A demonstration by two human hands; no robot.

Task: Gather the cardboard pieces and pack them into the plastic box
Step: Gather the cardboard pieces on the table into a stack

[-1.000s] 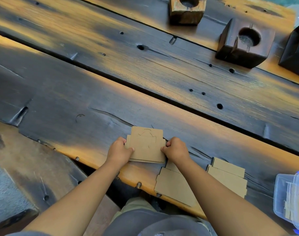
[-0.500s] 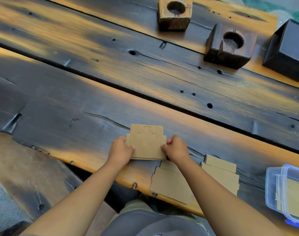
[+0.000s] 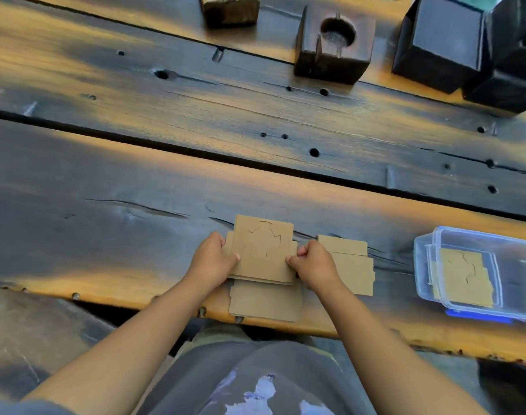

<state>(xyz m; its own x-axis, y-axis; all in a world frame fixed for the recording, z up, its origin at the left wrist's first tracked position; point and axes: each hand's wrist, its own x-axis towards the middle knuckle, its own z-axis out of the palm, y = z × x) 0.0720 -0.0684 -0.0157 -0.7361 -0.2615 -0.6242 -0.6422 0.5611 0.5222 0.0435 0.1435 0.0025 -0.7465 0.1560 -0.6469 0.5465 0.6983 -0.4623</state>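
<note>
Meanwhile, the left hand [image 3: 212,259] and right hand [image 3: 314,265] pinch a cardboard stack [image 3: 263,253] by its side edges, with more sheets beneath and beside the right hand; the box [image 3: 477,310] (one sheet inside) sits farther right. Uneven squeezing could fan the stack apart.

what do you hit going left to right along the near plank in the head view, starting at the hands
left hand → held cardboard stack → right hand → loose cardboard pile → plastic box, with a cardboard piece already inside.
</note>
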